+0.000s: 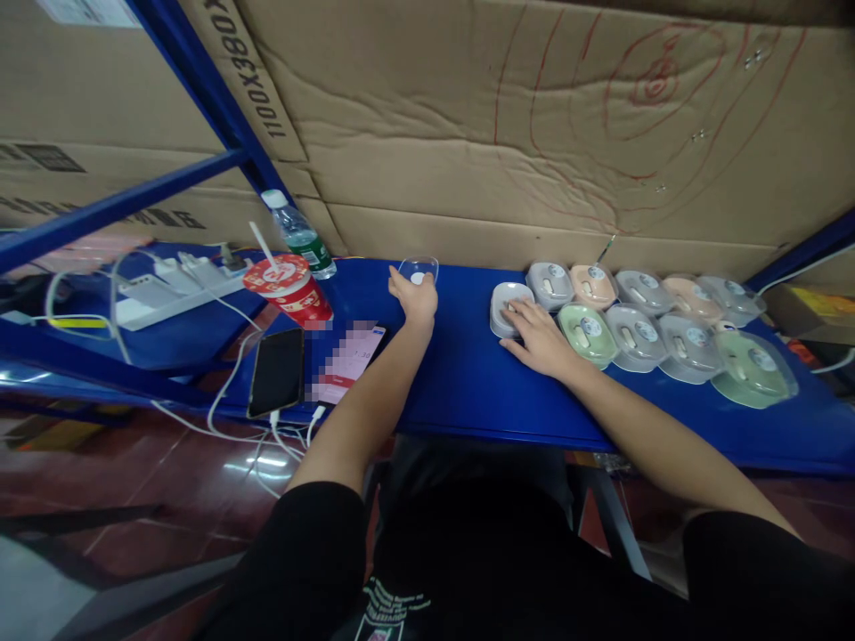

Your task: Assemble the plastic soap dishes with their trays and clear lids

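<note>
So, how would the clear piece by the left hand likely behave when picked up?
The clear piece is probably light, since it looks thin and see-through. It likely stays fairly stiff, as its rounded outline appears to hold its shape by the left hand. Its low, broad form suggests it's unlikely to roll.

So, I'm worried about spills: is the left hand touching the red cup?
Apart: the head view shows blue tabletop between the left hand and the red cup.
</note>
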Available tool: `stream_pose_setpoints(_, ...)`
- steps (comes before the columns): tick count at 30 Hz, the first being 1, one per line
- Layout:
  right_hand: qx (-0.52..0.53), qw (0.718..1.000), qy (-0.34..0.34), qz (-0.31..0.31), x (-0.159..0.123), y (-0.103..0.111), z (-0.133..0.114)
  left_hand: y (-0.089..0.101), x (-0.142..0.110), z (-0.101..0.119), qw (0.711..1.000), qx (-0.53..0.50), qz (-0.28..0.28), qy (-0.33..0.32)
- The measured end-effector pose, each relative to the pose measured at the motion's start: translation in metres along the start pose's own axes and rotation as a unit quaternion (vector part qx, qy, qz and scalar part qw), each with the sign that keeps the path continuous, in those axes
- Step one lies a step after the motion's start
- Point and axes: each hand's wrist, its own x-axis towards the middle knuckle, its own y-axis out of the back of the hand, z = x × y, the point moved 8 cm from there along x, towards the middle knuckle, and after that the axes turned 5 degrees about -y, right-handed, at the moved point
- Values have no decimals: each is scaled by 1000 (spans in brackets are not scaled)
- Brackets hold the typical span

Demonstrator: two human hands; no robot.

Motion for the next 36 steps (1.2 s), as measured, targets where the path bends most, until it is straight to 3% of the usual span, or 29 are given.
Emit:
stream_pose_setpoints(3, -10, 1000, -16, 13, 0, -4, 7, 11, -7, -4, 991, -36, 82, 96)
stream_pose_setpoints(6, -14, 999, -25, 19, 0, -7, 12, 12, -11, 8, 992, -14, 99, 81)
stream_pose_setpoints(8, -11, 999, -28, 21, -1, -8, 13, 2, -13, 21, 998, 18, 49, 34)
stream_pose_setpoints(10, -8, 999, -29, 27, -1, -6, 12, -15, -19, 37, 998, 52, -37, -25)
stream_pose_setpoints(14, 11, 998, -30, 52, -1, 4, 8, -47, -45, 64, 966, 114, -197, -123)
stream_pose_setpoints(16, 31, 997, -33, 67, -1, 10, 7, -55, -55, 72, 951, 126, -244, -140)
stream_pose_setpoints(19, 51, 994, -33, 93, -1, 18, 4, -58, -62, 77, 948, 109, -269, -128)
stream_pose_setpoints(24, 66, 989, -7, 131, 0, 28, -3, -58, -57, 71, 968, -3, -241, -70)
stream_pose_setpoints(29, 76, 987, 49, 133, 1, 29, -10, -59, -46, 43, 978, -82, -180, 70)
stream_pose_setpoints(33, 62, 988, 83, 118, -1, 23, -15, -40, -30, 24, 986, -62, -104, 116)
stream_pose_setpoints(36, 39, 992, 77, 87, -1, 16, -12, -16, -17, 20, 994, -47, -36, 94)
